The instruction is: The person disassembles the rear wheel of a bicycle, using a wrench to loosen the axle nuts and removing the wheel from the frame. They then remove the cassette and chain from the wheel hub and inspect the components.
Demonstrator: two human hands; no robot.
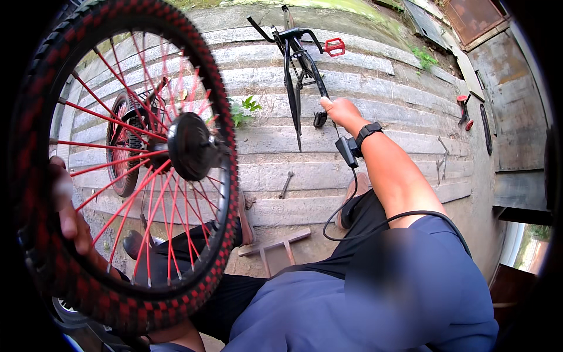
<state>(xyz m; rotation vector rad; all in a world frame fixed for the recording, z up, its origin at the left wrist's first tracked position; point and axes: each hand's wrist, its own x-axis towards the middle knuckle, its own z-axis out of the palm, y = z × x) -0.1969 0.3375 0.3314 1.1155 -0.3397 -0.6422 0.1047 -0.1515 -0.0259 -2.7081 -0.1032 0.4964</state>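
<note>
A bicycle wheel (190, 145) with red spokes, a black hub and a red-and-black checkered tyre fills the left side, raised close to the camera. My left hand (79, 232) is closed round its rim at the left edge; the tyre hides part of the fingers. Ahead of me stands a black bicycle frame (291, 58) with red pedals, and no wheel shows in it. My right hand (345, 114), arm stretched forward, grips a black tube of that frame at its near end. A black device (347, 151) with a cable sits at my right wrist.
Through the spokes, another wheel (122, 176) shows beside dark bike parts. A wrench (286, 185) lies on the stone slabs. A low bar-shaped stand (275, 242) sits between my feet. Red-and-black parts (463, 108) lie near the metal door (510, 105) at right. Weeds (243, 111) grow between slabs.
</note>
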